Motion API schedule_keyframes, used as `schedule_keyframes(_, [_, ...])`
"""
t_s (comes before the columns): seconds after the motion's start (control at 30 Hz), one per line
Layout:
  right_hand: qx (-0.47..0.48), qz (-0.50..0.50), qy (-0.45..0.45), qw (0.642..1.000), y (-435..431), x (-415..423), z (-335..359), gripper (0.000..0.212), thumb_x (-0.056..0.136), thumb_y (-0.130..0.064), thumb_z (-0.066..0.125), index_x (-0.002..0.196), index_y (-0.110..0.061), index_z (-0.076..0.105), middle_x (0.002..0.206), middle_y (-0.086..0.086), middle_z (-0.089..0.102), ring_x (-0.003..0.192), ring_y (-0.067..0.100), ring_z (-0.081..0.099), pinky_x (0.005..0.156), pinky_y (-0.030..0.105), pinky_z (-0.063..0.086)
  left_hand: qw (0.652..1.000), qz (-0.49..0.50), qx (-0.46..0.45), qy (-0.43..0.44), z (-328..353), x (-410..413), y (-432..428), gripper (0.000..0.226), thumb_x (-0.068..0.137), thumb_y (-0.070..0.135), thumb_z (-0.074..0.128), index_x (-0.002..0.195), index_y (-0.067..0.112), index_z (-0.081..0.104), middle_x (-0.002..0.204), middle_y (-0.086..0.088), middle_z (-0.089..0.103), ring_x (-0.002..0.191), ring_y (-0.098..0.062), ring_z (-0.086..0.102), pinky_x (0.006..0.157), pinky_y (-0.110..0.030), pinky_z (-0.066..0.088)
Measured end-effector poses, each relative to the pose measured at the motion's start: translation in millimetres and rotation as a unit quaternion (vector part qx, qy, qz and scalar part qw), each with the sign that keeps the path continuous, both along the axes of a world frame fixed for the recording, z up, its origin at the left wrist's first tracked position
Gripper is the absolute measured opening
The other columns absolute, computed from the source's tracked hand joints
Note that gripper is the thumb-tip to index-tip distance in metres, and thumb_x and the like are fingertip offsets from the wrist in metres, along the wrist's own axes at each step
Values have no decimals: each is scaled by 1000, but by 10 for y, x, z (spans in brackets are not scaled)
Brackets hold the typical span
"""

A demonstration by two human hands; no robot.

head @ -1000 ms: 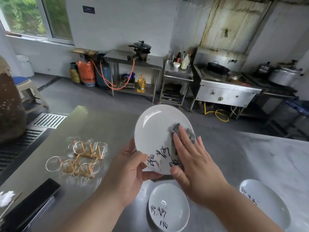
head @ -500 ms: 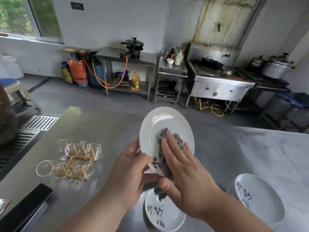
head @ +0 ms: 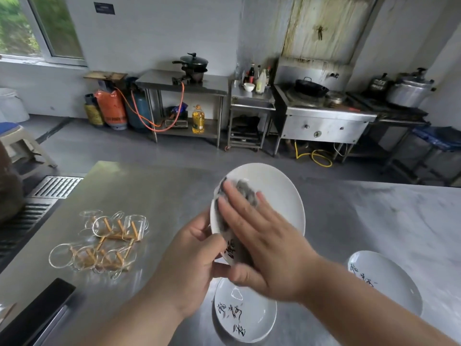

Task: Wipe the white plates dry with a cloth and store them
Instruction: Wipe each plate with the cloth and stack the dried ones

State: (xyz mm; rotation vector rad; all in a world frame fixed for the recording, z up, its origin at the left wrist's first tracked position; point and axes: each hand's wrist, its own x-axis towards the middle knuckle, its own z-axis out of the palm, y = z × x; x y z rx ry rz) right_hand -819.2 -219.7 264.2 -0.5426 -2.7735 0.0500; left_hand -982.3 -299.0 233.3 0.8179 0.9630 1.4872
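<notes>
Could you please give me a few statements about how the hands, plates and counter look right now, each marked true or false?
1. The left hand grips the raised plate by its edge. True.
2. The right hand presses a grey cloth against that plate with straight fingers. True.
3. The raised plate is the only plate in view. False: a second plate lies on the counter below the hands, and another plate sits to the right.
4. The glass cups are to the right of the hands. False: the glass cups are on the left of the counter.
</notes>
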Motion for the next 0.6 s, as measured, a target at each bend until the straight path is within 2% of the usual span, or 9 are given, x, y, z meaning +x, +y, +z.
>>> schedule_keyframes(0.1, [48, -103, -22, 993, 326, 28, 192, 102, 91, -82, 2, 166, -13, 13, 175, 7, -6, 162, 27, 1, 129, 53, 11, 1000, -1, 1, -9, 95, -58, 21, 46, 79, 4, 57, 118, 21, 77, 100, -22, 75, 80, -31, 71, 61, -44, 63])
schedule_keyframes(0.2, [31, -194, -37, 980, 439, 124, 134, 107, 87, -85, -8, 167, -16, 3, 172, 1, -21, 161, 25, -13, 130, 52, 6, 1000, 0, 2, -10, 145, -127, 38, 46, 80, 6, 59, 120, 23, 76, 111, -25, 75, 88, -36, 74, 62, -47, 63])
schedule_keyframes(0.27, [6, -168, -14, 986, 347, 98, 24, 102, 92, -84, 2, 167, -14, 0, 173, 1, -22, 161, 25, -12, 130, 53, 6, 1000, -2, -12, 7, 147, -103, 44, 47, 79, 6, 58, 118, 25, 77, 110, -25, 75, 88, -36, 74, 67, -51, 64])
schedule_keyframes(0.33, [11, -104, 13, 994, 255, 21, -43, 100, 96, -80, 13, 167, -10, 10, 175, 6, -10, 162, 26, -1, 131, 52, 8, 999, -7, -22, 30, 128, -38, 52, 50, 77, 5, 54, 116, 25, 77, 104, -26, 73, 88, -38, 72, 73, -59, 63])
schedule_keyframes(0.4, [36, -78, 22, 996, 267, -26, -11, 98, 97, -78, 14, 166, -8, 17, 176, 8, -2, 162, 26, 5, 131, 49, 8, 999, -6, -19, 30, 110, -15, 64, 49, 77, 4, 52, 115, 23, 77, 101, -27, 74, 87, -39, 73, 72, -58, 63])
schedule_keyframes(0.5, [34, -139, 4, 990, 426, 96, 76, 97, 95, -80, 4, 167, -14, 8, 175, 0, -14, 162, 22, -7, 131, 50, 3, 1000, 2, -2, -10, 126, -81, 90, 48, 78, 4, 58, 119, 20, 76, 109, -25, 75, 85, -35, 74, 62, -47, 62])
schedule_keyframes(0.6, [-28, -194, 44, 980, 356, 227, -100, 97, 96, -80, 1, 167, -15, 8, 174, -6, -18, 161, 18, -15, 131, 51, 1, 999, 18, 10, -35, 114, -125, 109, 49, 74, 7, 66, 119, 22, 76, 115, -24, 75, 93, -39, 75, 65, -51, 64])
